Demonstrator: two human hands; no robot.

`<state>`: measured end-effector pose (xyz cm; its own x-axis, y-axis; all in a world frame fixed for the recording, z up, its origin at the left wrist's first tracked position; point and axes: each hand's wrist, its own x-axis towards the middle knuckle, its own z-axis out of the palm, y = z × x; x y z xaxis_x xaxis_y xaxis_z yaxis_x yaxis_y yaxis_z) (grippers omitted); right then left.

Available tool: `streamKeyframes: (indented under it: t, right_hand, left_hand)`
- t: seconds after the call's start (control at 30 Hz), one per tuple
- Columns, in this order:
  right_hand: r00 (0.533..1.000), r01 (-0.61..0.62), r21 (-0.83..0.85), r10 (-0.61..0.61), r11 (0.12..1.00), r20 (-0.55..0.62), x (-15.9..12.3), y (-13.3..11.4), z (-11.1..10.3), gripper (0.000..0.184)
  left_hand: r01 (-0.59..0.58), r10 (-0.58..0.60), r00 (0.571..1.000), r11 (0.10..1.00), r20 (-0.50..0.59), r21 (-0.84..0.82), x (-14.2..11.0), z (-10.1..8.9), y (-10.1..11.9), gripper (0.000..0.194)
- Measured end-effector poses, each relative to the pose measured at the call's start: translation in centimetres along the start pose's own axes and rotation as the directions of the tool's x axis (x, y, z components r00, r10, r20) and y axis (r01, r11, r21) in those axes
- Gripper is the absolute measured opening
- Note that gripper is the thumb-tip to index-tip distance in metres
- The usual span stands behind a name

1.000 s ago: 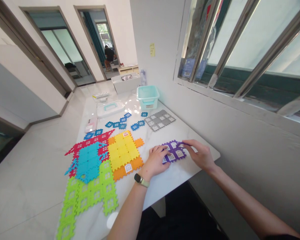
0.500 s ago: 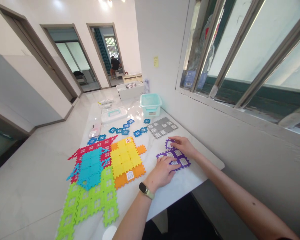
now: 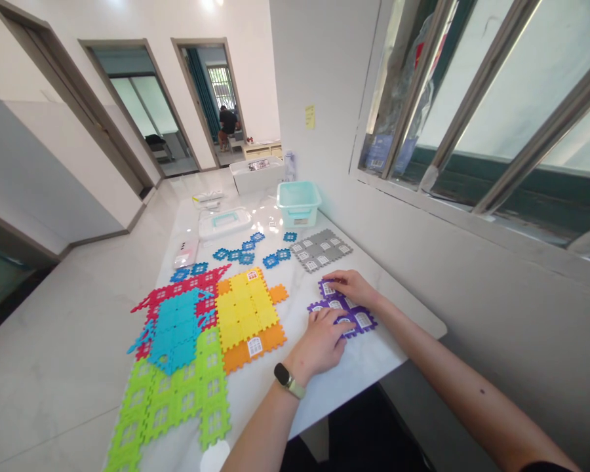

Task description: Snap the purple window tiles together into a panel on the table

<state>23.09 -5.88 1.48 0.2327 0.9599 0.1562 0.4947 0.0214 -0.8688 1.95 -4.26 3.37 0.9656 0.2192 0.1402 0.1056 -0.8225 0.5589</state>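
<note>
Toothed purple plastic tiles with white windows are joined into a flat purple panel (image 3: 364,320) on the table's near right. My left hand (image 3: 324,337) lies on its left part, fingers stretched out flat and hiding some of the tiles. At the panel's far edge, a single purple tile (image 3: 327,288) is pinched in the fingers of my right hand (image 3: 353,287). That tile's lower side touches or lies close against the panel; whether their teeth interlock I cannot tell. Just beyond my right hand lies a grey panel (image 3: 320,250) of similar windowed tiles.
Left of my hands lie yellow (image 3: 246,308), orange (image 3: 268,343), light blue (image 3: 176,328), red (image 3: 187,286) and green panels (image 3: 189,393). Several dark blue tiles (image 3: 235,256) are farther back, near a turquoise bin (image 3: 299,213) and its lid (image 3: 225,226). A barred window wall borders the right.
My right hand has brought the single purple tile slightly left and nearer, against the panel's far edge. My left hand has stayed on the panel.
</note>
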Motion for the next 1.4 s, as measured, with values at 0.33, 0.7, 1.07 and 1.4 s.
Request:
streamKeyframes:
  t: [0.33,0.7,1.07,1.4]
  right_hand:
    - [0.995,0.096,-0.064,-0.095,0.993,0.026,-0.3,0.0,0.2,0.026]
    - [0.972,0.233,-0.337,-0.227,0.912,0.060,-0.8,-0.6,1.0,0.028]
    - [0.975,0.209,-0.762,-0.191,0.612,0.115,-3.1,-1.1,2.2,0.041]
    - [0.976,0.219,-0.775,-0.147,0.593,0.164,-7.1,-0.4,5.3,0.065]
  left_hand:
    - [0.025,-0.025,1.000,1.000,0.010,0.017,0.1,0.2,0.1,0.043]
    - [0.035,-0.035,0.999,0.998,0.002,0.050,0.2,0.3,0.4,0.042]
    - [-0.112,0.105,0.976,0.993,-0.191,-0.027,0.4,-0.2,-0.7,0.013]
    - [-0.167,0.154,0.922,0.986,-0.354,-0.006,0.3,-1.0,0.1,0.014]
